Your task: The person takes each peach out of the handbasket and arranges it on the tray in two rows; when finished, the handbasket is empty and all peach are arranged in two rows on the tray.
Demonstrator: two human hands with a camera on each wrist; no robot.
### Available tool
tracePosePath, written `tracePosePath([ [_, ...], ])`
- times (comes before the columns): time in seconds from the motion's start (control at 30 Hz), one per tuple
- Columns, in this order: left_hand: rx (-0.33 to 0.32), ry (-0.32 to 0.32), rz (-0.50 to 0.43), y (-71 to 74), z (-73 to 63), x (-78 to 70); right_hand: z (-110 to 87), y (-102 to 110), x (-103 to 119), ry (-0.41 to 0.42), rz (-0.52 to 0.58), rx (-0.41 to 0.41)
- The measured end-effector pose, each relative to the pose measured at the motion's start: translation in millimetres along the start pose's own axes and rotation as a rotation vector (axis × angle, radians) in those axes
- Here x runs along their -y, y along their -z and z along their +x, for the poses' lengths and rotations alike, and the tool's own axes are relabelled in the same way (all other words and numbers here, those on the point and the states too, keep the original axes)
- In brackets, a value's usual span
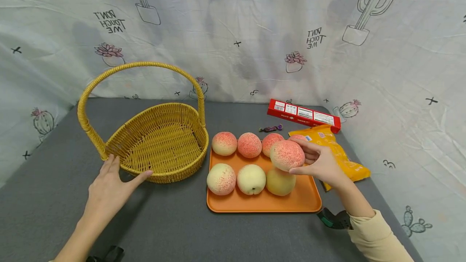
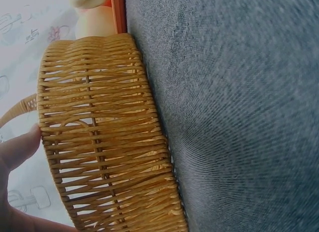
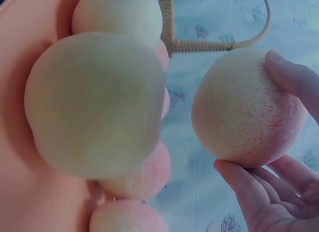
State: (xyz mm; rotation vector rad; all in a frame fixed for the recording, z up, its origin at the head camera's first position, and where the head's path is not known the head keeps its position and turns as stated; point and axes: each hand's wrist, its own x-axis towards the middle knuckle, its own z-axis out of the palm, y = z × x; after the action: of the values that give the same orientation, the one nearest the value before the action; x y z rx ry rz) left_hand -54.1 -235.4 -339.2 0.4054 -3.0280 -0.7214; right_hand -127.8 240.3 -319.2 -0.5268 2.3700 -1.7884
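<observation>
My left hand (image 1: 109, 191) rests on the near left rim of a yellow wicker basket (image 1: 196, 161), thumb and fingers spread apart. In the left wrist view the thumb touches the top edge of the woven side (image 2: 99, 132). My right hand (image 1: 322, 165) holds a pink-and-cream peach (image 1: 287, 155) between thumb and fingers, raised over the right part of an orange tray (image 1: 263, 205). The right wrist view shows this held peach (image 3: 244, 112) apart from a yellowish peach (image 3: 94, 107) lying on the tray. Several other peaches (image 1: 251, 179) sit there in two rows.
Behind the tray lie a small purple-wrapped candy (image 1: 271, 128) and a long red box (image 1: 303, 114). A yellow packet (image 1: 346, 159) lies just right of the tray, behind my right hand. The basket's tall handle (image 1: 142, 64) arches upward. A printed cloth (image 1: 233, 31) hangs behind the grey table (image 1: 174, 221).
</observation>
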Motion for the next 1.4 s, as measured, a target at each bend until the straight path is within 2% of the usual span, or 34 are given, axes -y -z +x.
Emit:
tracePosePath([
  [0.23, 0.006, -0.007, 0.0, 0.2, 0.4, 1.3, -13.9, 15, 0, -0.061, -0.048, -0.071],
  [0.4, -0.004, -0.016, -0.003, -0.8, 1.2, 2.1, -23.0, 23, -9, -0.065, -0.029, -0.121],
  [0.7, -0.016, -0.03, -0.008, -1.9, 1.7, 3.8, -39.5, 35, -25, -0.167, -0.077, -0.18],
  [0.93, -0.003, -0.02, -0.004, -1.8, 2.5, 3.1, -48.5, 38, -37, -0.188, -0.08, -0.171],
  [1.2, 0.003, -0.014, -0.002, -1.9, 3.7, 2.9, -52.6, 42, -47, -0.292, -0.128, -0.182],
  [1.4, 0.003, -0.018, -0.004, -2.0, 3.0, 3.6, -55.2, 41, -53, -0.327, -0.119, -0.166],
])
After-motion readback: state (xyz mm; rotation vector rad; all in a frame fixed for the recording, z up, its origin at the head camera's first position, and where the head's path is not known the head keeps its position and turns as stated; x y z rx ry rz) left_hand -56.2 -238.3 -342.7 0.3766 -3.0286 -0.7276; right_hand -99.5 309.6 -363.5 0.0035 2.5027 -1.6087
